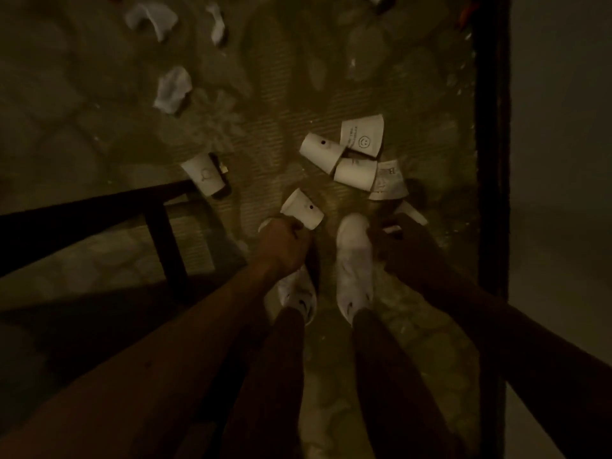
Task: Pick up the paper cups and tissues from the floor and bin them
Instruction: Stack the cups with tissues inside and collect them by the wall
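My left hand [284,246] grips a white paper cup [302,208] by its rim end, just above the patterned rug in front of my left shoe. My right hand [392,238] is in deep shadow beside my right shoe, and its fingers appear curled round a white paper piece [414,212], likely another cup. A cluster of several paper cups [356,173] lies on the rug just beyond both hands, one with a smiley face [362,135]. A single cup [202,173] lies to the left. Crumpled tissues [174,89] lie farther away, with two more [150,18] at the top left.
A dark wooden furniture frame [159,223] stands at the left, close to my left arm. A dark band [490,160] runs along the right side of the rug, with pale floor [559,193] beyond it. My white shoes [352,260] stand on the rug.
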Tool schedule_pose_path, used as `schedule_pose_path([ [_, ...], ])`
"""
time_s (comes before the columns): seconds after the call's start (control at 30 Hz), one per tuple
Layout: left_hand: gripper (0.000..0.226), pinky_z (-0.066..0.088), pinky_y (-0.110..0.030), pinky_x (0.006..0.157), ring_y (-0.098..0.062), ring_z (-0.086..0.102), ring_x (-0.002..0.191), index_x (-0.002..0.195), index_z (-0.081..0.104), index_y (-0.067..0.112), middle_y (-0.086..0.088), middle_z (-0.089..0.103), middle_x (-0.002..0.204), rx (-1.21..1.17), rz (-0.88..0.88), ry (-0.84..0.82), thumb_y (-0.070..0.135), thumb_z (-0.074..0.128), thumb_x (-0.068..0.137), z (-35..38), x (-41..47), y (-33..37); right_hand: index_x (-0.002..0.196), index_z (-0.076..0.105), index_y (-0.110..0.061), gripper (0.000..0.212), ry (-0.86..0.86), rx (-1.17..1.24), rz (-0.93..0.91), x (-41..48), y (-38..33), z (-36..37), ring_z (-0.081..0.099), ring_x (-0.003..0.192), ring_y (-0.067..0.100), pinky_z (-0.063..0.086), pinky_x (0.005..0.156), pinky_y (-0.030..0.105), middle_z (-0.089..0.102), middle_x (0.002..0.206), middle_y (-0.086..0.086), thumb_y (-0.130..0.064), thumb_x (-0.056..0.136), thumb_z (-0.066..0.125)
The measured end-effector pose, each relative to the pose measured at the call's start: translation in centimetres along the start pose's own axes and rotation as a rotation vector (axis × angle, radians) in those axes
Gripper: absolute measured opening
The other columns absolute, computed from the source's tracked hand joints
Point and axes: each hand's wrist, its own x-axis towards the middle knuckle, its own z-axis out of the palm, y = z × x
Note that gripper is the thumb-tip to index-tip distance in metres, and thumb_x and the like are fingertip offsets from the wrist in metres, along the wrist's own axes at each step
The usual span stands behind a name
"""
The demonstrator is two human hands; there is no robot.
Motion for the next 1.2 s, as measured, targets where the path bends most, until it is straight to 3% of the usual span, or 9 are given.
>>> schedule_pose_path([
  [0.1,0.040,0.048,-0.028,0.090,-0.024,0.061,0.113,0.136,0.056,0.013,-0.010,0.060,0.134,-0.064,-0.062,0.019,0.029,0.055,0.100,0.7,6.1,-1.1,0.124,0.055,-0.014,0.035,-0.016,-0.082,-0.047,6.2,-1.3,1.6,0.053,0.102,0.012,0.045,0.092,0.028,0.057,0.108,-0.008,-0.035,0.097,0.058],
  [0.2,0.042,0.038,-0.020,0.086,-0.025,0.057,0.116,0.137,0.054,0.010,-0.012,0.058,0.135,-0.091,-0.032,0.073,0.029,0.057,0.099,1.9,11.0,-2.2,0.122,0.055,-0.021,0.031,-0.035,-0.123,-0.040,12.4,-3.3,2.6,0.049,0.079,0.006,0.043,0.067,0.011,0.054,0.104,-0.006,-0.039,0.097,0.058],
  [0.3,0.048,0.040,-0.025,0.096,-0.027,0.052,0.127,0.140,0.051,0.011,-0.012,0.055,0.140,-0.113,-0.026,0.107,0.028,0.060,0.097,3.0,14.0,-2.9,0.119,0.060,-0.018,0.030,-0.075,-0.032,-0.015,17.0,-4.4,4.2,0.058,0.080,0.010,0.050,0.067,0.024,0.063,0.108,0.000,-0.038,0.096,0.059],
  [0.4,0.047,0.043,-0.028,0.097,-0.027,0.054,0.125,0.139,0.051,0.012,-0.011,0.056,0.138,-0.165,-0.088,0.078,0.028,0.062,0.096,4.1,15.8,-3.6,0.119,0.060,-0.011,0.033,-0.114,0.093,0.069,20.1,-4.6,5.8,0.064,0.074,0.013,0.056,0.066,0.029,0.066,0.092,0.000,-0.036,0.097,0.059],
  [0.57,0.051,0.052,-0.042,0.096,-0.028,0.061,0.114,0.136,0.054,0.008,-0.013,0.063,0.127,-0.172,-0.115,-0.004,0.034,0.066,0.093,5.4,18.0,-5.4,0.130,0.054,-0.006,0.052,-0.035,0.110,0.145,23.5,-4.3,7.0,0.057,0.059,0.010,0.038,0.032,0.013,0.067,0.088,0.003,-0.042,0.093,0.063],
  [0.83,0.057,0.052,-0.046,0.096,-0.029,0.061,0.112,0.133,0.056,0.007,-0.014,0.063,0.124,-0.195,-0.092,-0.037,0.047,0.062,0.093,6.2,19.0,-6.4,0.090,0.053,-0.017,0.018,-0.133,0.156,0.116,25.1,-4.4,6.7,0.044,0.053,0.005,0.030,0.036,0.017,0.052,0.075,-0.005,-0.032,0.098,0.058],
  [0.97,0.034,0.058,-0.042,0.079,-0.028,0.069,0.084,0.103,0.066,0.011,-0.011,0.070,0.091,-0.257,-0.039,-0.092,0.043,0.059,0.096,5.6,17.9,-5.5,0.088,0.051,-0.018,0.017,-0.192,0.246,0.094,24.1,-4.5,5.2,0.042,0.052,0.004,0.029,0.042,0.016,0.049,0.074,-0.005,-0.030,0.099,0.056],
  [1.1,0.050,0.042,-0.020,0.041,-0.014,0.057,0.040,0.064,0.055,0.019,0.005,0.058,0.043,-0.245,-0.028,-0.105,0.051,0.045,0.100,3.9,16.0,-3.4,0.112,0.054,-0.018,0.019,-0.254,0.398,0.090,22.8,-4.3,2.2,0.046,0.054,0.003,0.031,0.045,0.017,0.051,0.084,-0.004,-0.034,0.101,0.053],
  [1.2,0.044,0.039,-0.023,0.036,-0.015,0.053,0.039,0.066,0.053,0.031,0.003,0.056,0.049,-0.198,0.033,-0.114,0.046,0.038,0.104,2.5,15.2,-1.3,0.125,0.054,-0.022,0.029,-0.200,0.474,0.121,22.2,-3.0,-0.5,0.054,0.074,0.009,0.042,0.054,0.021,0.058,0.101,-0.003,-0.038,0.101,0.051],
])
